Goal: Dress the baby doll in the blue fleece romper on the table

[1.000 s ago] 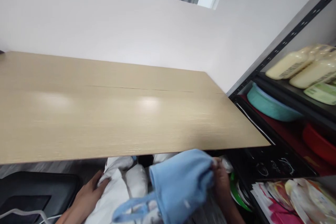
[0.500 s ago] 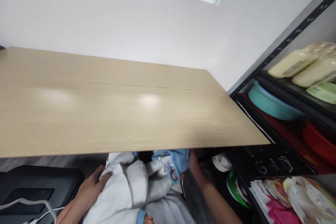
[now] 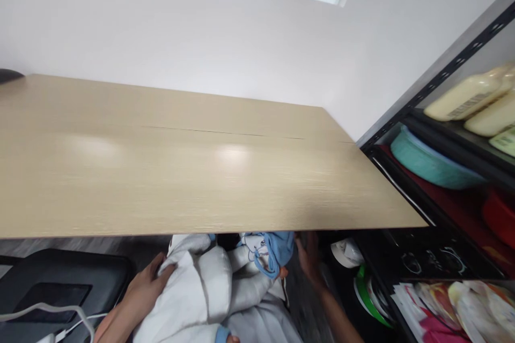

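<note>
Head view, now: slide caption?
Left hand on white garment, right hand beside blue cloth, below the tabletop.

Desk [image 3: 201, 187]: seen close, from above its near edge
Head view: 1, facing forward-down toward the far edge

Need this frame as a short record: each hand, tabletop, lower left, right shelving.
left_hand: left hand on the white garment
right_hand: right hand beside the blue cloth; contact unclear
tabletop: wood-grain tabletop, above both hands in the picture
lower_left: white cable in front of a black item
right_shelving: cream bottles, turquoise basin, red basin
</note>
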Tool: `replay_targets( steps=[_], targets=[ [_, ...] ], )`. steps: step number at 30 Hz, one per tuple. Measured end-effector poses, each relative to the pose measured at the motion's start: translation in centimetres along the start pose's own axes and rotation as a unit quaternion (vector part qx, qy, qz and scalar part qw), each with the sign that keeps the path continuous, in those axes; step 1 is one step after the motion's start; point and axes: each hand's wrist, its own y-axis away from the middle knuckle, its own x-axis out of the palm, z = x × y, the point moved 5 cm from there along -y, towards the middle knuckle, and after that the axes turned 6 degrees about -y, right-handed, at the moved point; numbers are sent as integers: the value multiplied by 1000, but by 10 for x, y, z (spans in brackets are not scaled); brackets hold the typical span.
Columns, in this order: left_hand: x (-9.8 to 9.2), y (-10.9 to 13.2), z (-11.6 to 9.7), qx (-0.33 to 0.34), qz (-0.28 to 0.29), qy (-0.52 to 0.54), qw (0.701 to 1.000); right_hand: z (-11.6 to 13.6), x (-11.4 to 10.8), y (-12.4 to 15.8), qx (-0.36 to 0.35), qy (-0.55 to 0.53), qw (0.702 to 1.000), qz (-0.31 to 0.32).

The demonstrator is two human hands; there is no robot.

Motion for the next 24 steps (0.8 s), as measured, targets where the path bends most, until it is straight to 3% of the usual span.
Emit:
replay_targets(
  steps=[2,4,6,9,14,20,22,24],
  targets=[
    [-1,0,-1,2,0,2,1000,9,-4,14,-39,-6,995,88],
    [-1,0,-1,1,-2,0,1000,26,2,25,-100,-3,972,213],
    [-1,-1,-2,0,-2,-4,1000,42,14,28,-140,10,948,287],
    [-1,-2,-4,3,4,-2,1000,57,35,18,-138,14,954,266],
    [-2,1,-6,4,2,8,1000,65,62,4,-78,-12,987,139],
    [-3,2,-6,7,6,13,1000,76,88,-3,-32,25,998,43],
    [-3,2,-6,6,9,15,1000,79,89,-7,-23,39,998,35],
    [-3,2,-6,2,5,17,1000,81,86,-10,-24,49,996,77]
  ],
)
